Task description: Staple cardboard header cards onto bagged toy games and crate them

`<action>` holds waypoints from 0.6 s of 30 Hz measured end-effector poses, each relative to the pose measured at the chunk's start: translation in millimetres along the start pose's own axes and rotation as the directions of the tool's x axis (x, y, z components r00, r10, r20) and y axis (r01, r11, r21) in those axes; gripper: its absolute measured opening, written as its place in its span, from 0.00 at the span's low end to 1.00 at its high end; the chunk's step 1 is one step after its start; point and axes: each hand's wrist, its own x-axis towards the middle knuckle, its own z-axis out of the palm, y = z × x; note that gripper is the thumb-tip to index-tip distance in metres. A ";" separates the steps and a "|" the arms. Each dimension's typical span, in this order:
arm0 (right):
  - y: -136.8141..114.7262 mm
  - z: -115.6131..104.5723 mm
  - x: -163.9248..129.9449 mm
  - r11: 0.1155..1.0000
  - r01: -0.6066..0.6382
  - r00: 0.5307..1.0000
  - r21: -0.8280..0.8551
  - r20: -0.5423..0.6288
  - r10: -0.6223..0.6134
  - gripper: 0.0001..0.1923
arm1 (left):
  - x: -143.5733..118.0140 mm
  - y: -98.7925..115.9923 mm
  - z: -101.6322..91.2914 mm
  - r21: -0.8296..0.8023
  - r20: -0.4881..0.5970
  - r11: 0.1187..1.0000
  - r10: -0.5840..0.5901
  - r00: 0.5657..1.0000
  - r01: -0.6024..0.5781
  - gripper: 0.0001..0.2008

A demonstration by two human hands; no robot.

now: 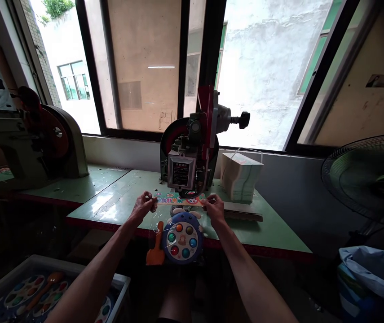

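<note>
Bagged toy (181, 237) before press (190, 161); card stack (240, 177) right, seemingly behind.

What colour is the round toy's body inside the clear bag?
Blue, with multicoloured buttons on a white face: the round toy, seen in the head view.

Bagged blue toy (181, 237), header card (178, 199) under press, hanging off table edge.
</note>
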 end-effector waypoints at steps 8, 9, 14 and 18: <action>-0.6 2.3 -2.1 1.000 -0.011 0.999 0.018 -0.031 0.011 0.23 | -7.4 -2.5 1.5 -0.065 -0.083 0.997 -0.046 0.995 0.041 0.26; -0.8 3.1 -2.8 1.000 -0.012 0.999 0.023 -0.036 0.012 0.23 | -10.5 -2.1 2.8 -0.086 -0.093 0.995 -0.060 0.994 0.052 0.26; 0.4 8.4 -1.2 0.999 -0.034 0.997 0.042 -0.073 0.037 0.24 | -31.2 -0.7 23.6 -0.187 0.033 0.960 -0.206 0.978 0.209 0.22; 0.7 9.8 2.2 0.998 -0.054 0.993 0.035 -0.107 0.057 0.24 | -37.6 -0.7 44.0 -0.208 0.130 0.922 -0.305 0.944 0.326 0.20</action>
